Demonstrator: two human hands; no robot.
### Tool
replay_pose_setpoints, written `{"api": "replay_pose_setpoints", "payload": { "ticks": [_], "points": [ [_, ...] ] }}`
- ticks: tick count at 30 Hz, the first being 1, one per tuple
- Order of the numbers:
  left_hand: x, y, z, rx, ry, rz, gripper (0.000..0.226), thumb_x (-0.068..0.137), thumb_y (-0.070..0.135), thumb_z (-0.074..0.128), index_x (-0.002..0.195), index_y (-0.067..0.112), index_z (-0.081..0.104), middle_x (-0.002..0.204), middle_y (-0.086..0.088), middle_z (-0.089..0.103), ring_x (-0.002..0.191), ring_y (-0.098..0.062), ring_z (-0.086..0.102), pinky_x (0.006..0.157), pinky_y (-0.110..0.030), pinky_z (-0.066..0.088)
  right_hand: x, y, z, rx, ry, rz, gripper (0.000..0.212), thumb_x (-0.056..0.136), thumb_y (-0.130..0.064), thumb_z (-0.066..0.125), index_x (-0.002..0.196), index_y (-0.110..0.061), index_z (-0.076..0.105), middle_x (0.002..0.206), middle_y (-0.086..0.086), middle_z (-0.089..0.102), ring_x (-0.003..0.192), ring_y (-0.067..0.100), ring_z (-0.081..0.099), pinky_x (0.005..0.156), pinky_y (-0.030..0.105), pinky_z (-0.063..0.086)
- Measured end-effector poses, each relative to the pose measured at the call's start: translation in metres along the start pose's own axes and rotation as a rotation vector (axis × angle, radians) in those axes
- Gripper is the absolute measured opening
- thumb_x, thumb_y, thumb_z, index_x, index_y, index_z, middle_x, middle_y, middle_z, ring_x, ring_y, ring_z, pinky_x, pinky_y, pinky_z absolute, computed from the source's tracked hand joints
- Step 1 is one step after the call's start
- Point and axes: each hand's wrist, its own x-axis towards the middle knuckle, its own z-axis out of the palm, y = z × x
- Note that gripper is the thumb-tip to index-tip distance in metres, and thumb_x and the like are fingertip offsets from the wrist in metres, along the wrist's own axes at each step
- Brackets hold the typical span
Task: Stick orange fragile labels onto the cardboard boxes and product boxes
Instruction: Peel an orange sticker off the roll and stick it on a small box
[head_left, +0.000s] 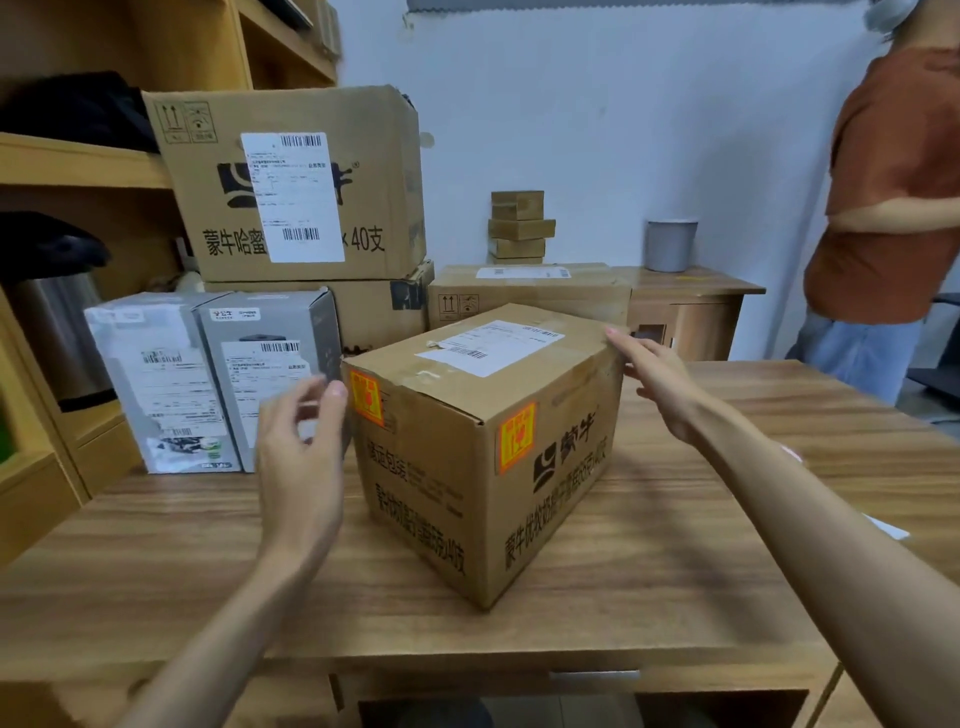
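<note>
Brown cardboard box (441, 499) sits corner-on at frame centre on the wooden desk (675, 597). Orange fragile label (366, 397) is stuck on its left face and a second orange label (515, 438) on its right face. Left hand (301, 447) is raised just beside the left face, fingers loosely curled, empty. Right hand (660, 379) is extended, fingers straight, at the box's upper right edge; contact unclear.

Near cardboard box (483, 452): brown, printed in black. Left orange label (367, 397) and right orange label (516, 438) are marked in red. White shipping label (491, 345) is barcoded in black. Left product boxes (270, 374): grey. Table (649, 597): light wood grain. Far cup (670, 245): grey.
</note>
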Motion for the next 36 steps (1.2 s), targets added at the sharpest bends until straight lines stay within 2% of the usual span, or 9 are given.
{"api": "replay_pose_setpoints", "payload": {
  "ticks": [6, 9, 12, 17, 21, 23, 26, 30, 36],
  "points": [
    [-0.056, 0.013, 0.021, -0.01, -0.256, -0.081, 0.098, 0.076, 0.083, 0.048, 0.156, 0.029, 0.037, 0.158, 0.02, 0.033, 0.133, 0.019, 0.03, 0.108, -0.014, 0.026, 0.009, 0.0, 0.008, 0.055, -0.002, 0.043, 0.067, 0.089, -0.057, 0.064, 0.132, -0.007, 0.055, 0.119, 0.004, 0.065, 0.105, 0.014, 0.061, 0.094, 0.037, 0.047],
    [-0.048, 0.011, 0.026, -0.052, -0.288, -0.137, 0.111, 0.068, 0.091, 0.045, 0.16, 0.029, 0.028, 0.163, 0.017, 0.026, 0.145, 0.005, 0.026, 0.124, -0.037, 0.024, 0.001, 0.005, -0.002, 0.031, 0.043, 0.026, 0.073, 0.08, -0.063, 0.07, 0.126, -0.008, 0.056, 0.117, 0.004, 0.065, 0.106, 0.015, 0.061, 0.097, 0.038, 0.049],
    [-0.037, 0.01, 0.027, -0.129, -0.365, -0.181, 0.114, 0.066, 0.096, 0.047, 0.159, 0.033, 0.028, 0.163, 0.017, 0.03, 0.146, -0.001, 0.029, 0.124, -0.043, 0.025, -0.016, 0.007, -0.024, 0.025, 0.077, 0.016, 0.086, 0.067, -0.072, 0.071, 0.126, -0.011, 0.056, 0.121, 0.005, 0.064, 0.111, 0.019, 0.062, 0.098, 0.042, 0.051],
    [-0.027, 0.031, 0.048, -0.189, -0.501, -0.143, 0.12, 0.061, 0.092, 0.054, 0.16, 0.027, 0.028, 0.162, 0.012, 0.035, 0.141, -0.001, 0.036, 0.103, -0.019, 0.033, -0.048, 0.003, -0.068, 0.0, 0.147, 0.02, 0.043, 0.087, -0.053, 0.068, 0.114, -0.02, 0.065, 0.112, -0.004, 0.067, 0.102, 0.015, 0.062, 0.082, 0.035, 0.046],
    [-0.021, 0.06, 0.079, -0.236, -0.595, -0.095, 0.129, 0.054, 0.095, 0.061, 0.16, 0.028, 0.028, 0.158, 0.007, 0.044, 0.14, -0.011, 0.045, 0.116, -0.041, 0.039, -0.063, -0.017, -0.111, -0.016, 0.296, -0.045, 0.029, 0.088, -0.047, 0.067, 0.102, -0.022, 0.072, 0.101, -0.004, 0.072, 0.104, 0.018, 0.066, 0.098, 0.045, 0.051],
    [-0.019, 0.077, 0.1, -0.269, -0.646, -0.078, 0.126, 0.057, 0.091, 0.064, 0.16, 0.026, 0.029, 0.155, 0.008, 0.046, 0.138, -0.009, 0.047, 0.116, -0.039, 0.039, -0.065, -0.028, -0.135, -0.033, 0.361, -0.081, 0.021, 0.09, -0.044, 0.066, 0.095, -0.024, 0.07, 0.1, -0.005, 0.07, 0.096, 0.011, 0.064, 0.098, 0.043, 0.05],
    [-0.018, 0.104, 0.138, -0.3, -0.703, -0.05, 0.114, 0.066, 0.078, 0.062, 0.16, 0.023, 0.028, 0.157, 0.01, 0.043, 0.135, -0.002, 0.045, 0.101, -0.018, 0.037, -0.06, -0.037, -0.176, -0.046, 0.464, -0.123, 0.031, 0.089, -0.046, 0.066, 0.107, -0.021, 0.071, 0.108, -0.002, 0.069, 0.095, 0.009, 0.061, 0.095, 0.041, 0.051],
    [-0.012, 0.135, 0.193, -0.319, -0.779, -0.008, 0.112, 0.066, 0.081, 0.061, 0.159, 0.026, 0.031, 0.151, 0.011, 0.051, 0.133, -0.004, 0.05, 0.109, -0.031, 0.039, -0.046, -0.043, -0.225, -0.014, 0.559, -0.147, 0.042, 0.09, -0.047, 0.064, 0.121, -0.018, 0.067, 0.111, -0.004, 0.069, 0.096, 0.007, 0.061, 0.076, 0.027, 0.05],
    [0.005, 0.158, 0.282, -0.365, -0.794, -0.035, 0.041, 0.098, 0.051, 0.055, 0.138, 0.038, 0.054, 0.112, 0.022, 0.071, 0.094, 0.01, 0.066, 0.082, -0.02, 0.047, -0.003, -0.035, -0.274, -0.012, 0.616, -0.142, 0.048, 0.084, -0.055, 0.064, 0.118, -0.021, 0.066, 0.115, -0.002, 0.067, 0.105, 0.014, 0.062, 0.098, 0.044, 0.052]
  ]
}}
